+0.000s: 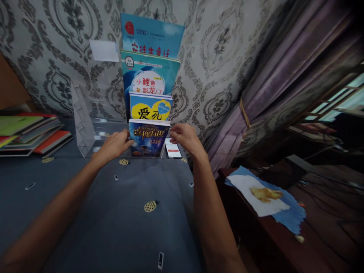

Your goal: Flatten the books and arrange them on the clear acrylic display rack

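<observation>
Your left hand (pixel 116 144) and right hand (pixel 186 139) flank the dark book (pixel 148 141), a glossy navy rectangle with ornate gold lettering. It stands nearly upright in the front tier of the rack (pixel 82 119), whose clear, hard plastic shows as a stepped side panel. Your left thumb and fingertips meet the cover's left edge, fingers loosely bent; whether they pinch it, you cannot tell from this view. Your right hand is loosely curved and part-open just beside the right edge, and contact there is unclear.

Behind the dark book, the flat, smooth covers rise in steps: a yellow-and-blue book (pixel 150 107), a teal book (pixel 170 76) with a round white title patch, and a taller sky-blue book (pixel 153 34). A plain white card (pixel 104 50) is at the rack's upper left. The slim phone (pixel 173 149), its screen lit, lies flat by the rack's right end.

The tabletop (pixel 113 220) wears grey-blue cloth printed with yellow pineapples. Left of the rack is an uneven book pile (pixel 31 132). On your right, soft mauve folds of curtain (pixel 236 125) hang beside damask-patterned wallpaper (pixel 222 49).
</observation>
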`<move>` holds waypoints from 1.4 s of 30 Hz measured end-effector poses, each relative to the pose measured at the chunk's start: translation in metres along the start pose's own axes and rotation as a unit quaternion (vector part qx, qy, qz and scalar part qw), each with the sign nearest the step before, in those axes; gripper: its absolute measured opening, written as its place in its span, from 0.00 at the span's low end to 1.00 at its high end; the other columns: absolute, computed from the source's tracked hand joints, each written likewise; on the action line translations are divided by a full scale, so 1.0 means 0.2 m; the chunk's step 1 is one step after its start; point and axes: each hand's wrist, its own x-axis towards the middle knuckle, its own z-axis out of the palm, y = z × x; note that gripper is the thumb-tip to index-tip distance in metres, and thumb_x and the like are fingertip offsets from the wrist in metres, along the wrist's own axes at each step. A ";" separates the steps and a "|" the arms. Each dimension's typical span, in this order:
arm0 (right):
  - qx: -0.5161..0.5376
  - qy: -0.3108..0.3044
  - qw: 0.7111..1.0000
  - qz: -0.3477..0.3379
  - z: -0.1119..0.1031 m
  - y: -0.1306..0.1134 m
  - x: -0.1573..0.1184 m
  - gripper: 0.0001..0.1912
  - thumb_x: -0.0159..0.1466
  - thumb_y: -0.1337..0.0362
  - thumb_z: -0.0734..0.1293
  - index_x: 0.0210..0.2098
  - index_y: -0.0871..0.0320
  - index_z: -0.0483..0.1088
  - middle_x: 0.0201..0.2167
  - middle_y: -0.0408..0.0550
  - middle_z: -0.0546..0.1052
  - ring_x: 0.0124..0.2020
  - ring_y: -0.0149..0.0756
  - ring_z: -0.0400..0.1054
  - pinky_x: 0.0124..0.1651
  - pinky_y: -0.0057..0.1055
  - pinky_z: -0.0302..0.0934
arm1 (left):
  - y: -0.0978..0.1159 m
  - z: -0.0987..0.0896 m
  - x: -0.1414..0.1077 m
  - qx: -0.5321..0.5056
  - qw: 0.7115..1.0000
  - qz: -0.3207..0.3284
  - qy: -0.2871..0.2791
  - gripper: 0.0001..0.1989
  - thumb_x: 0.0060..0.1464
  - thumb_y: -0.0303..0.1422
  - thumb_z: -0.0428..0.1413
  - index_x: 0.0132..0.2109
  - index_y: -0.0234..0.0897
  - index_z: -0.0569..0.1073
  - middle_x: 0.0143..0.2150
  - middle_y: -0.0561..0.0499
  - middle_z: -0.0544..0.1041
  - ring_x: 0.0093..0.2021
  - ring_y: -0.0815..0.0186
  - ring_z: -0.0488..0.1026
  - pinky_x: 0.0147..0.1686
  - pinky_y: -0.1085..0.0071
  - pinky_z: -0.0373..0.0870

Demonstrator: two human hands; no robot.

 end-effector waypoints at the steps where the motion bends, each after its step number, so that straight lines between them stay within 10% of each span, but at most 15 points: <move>1: 0.003 0.003 1.000 0.000 0.00 -0.01 0.00 0.06 0.61 0.73 0.65 0.30 0.59 0.73 0.22 0.43 0.77 0.26 0.36 0.78 0.31 0.27 0.72 | 0.01 -0.01 0.00 0.006 1.000 -0.006 0.003 0.12 0.64 0.40 0.52 0.50 0.40 0.70 0.44 0.43 0.81 0.45 0.54 0.78 0.42 0.62 0.71; 19: -0.018 0.086 0.995 -0.048 -0.04 -0.12 -0.05 0.13 0.66 0.58 0.65 0.26 0.55 0.69 0.23 0.47 0.79 0.24 0.38 0.76 0.30 0.31 0.70 | 0.07 0.00 -0.05 0.045 0.997 -0.051 0.047 0.14 0.68 0.39 0.48 0.52 0.38 0.71 0.46 0.40 0.82 0.47 0.51 0.79 0.43 0.61 0.71; 42: -0.107 -0.019 0.993 -0.054 0.09 -0.05 -0.01 0.10 0.66 0.60 0.65 0.36 0.56 0.77 0.32 0.49 0.83 0.33 0.40 0.79 0.32 0.29 0.70 | 0.11 0.02 -0.06 0.078 0.994 -0.075 0.027 0.14 0.70 0.37 0.45 0.54 0.38 0.70 0.47 0.40 0.81 0.46 0.53 0.80 0.42 0.62 0.71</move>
